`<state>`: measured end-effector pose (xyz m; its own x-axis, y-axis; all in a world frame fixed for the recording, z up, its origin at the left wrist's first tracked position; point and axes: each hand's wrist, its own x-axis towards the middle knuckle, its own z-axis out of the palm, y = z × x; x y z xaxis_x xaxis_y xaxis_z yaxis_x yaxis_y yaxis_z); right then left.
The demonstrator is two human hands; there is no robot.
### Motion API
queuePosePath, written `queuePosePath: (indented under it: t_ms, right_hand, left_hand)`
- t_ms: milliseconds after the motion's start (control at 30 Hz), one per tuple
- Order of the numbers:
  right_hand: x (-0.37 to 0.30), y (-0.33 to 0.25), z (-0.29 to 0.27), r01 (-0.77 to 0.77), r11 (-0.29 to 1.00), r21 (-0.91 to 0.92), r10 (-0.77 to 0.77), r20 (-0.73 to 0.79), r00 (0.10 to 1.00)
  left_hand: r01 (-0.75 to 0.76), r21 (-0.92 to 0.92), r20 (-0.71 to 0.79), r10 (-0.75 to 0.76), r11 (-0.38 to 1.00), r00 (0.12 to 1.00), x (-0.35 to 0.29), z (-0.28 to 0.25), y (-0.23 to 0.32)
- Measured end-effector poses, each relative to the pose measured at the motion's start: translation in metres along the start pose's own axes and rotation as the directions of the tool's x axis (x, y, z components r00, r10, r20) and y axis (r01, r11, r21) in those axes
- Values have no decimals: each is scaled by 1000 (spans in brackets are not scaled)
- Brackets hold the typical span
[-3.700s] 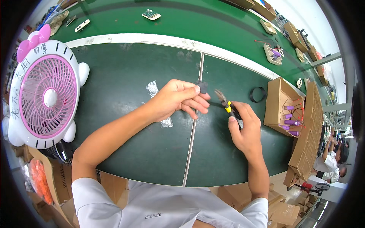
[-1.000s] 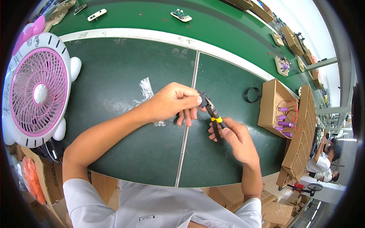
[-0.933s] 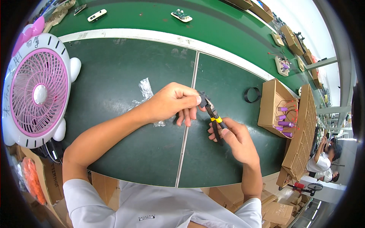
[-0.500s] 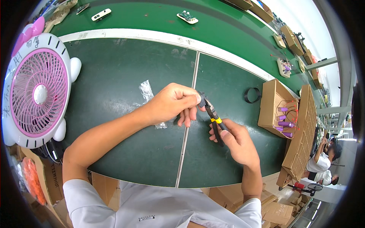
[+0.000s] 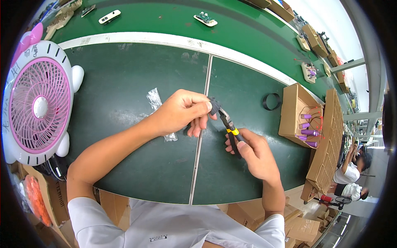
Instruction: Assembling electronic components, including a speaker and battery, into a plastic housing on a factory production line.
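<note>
Between thumb and fingers, my left hand point(image 5: 184, 110) pinches a small black part point(image 5: 214, 106) above the dark green table. My right hand point(image 5: 257, 153) is wrapped round the dark handles of a pair of pliers point(image 5: 228, 124) with yellow bands. The pliers' jaws reach up to the black part and appear to touch it; whether they bite on it is too small to tell. A crumpled clear plastic bag point(image 5: 154, 99) lies on the table, partly behind my left forearm.
A pink and white fan point(image 5: 40, 107) stands at the left. To the right are a black ring point(image 5: 271, 101) and a cardboard box point(image 5: 290, 109) holding purple cylindrical cells point(image 5: 309, 132) with wires. Beyond the white edge strip, a green surface carries a circuit board point(image 5: 205, 18) and a white casing point(image 5: 109, 17).
The black part has turned in my left fingers and shows more fully. The pliers have shifted slightly left with it, and the whole view has moved a little.
</note>
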<state>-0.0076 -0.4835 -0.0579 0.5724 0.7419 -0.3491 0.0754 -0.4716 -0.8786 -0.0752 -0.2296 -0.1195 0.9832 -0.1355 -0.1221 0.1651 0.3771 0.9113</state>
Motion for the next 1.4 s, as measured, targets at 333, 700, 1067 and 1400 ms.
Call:
queuePosePath:
  t_ms: [333,700,1067,1400]
  right_hand:
    - [2,3,3,61,995,-76,-66,-63,996]
    - [4,4,5,13,999,-47,-16,-65,998]
    - [7,12,8,-15,972,-233,2,-54,999]
    - [9,12,2,6,993,121,-8,16,1000]
  left_hand:
    - [53,36,18,-53,998,998,0,2,2]
    - [47,65,21,-48,997,999,0,2,1]
    - [64,127,26,-67,990,997,1,3,4]
    - [6,68,6,-7,998,1000,0,1,1]
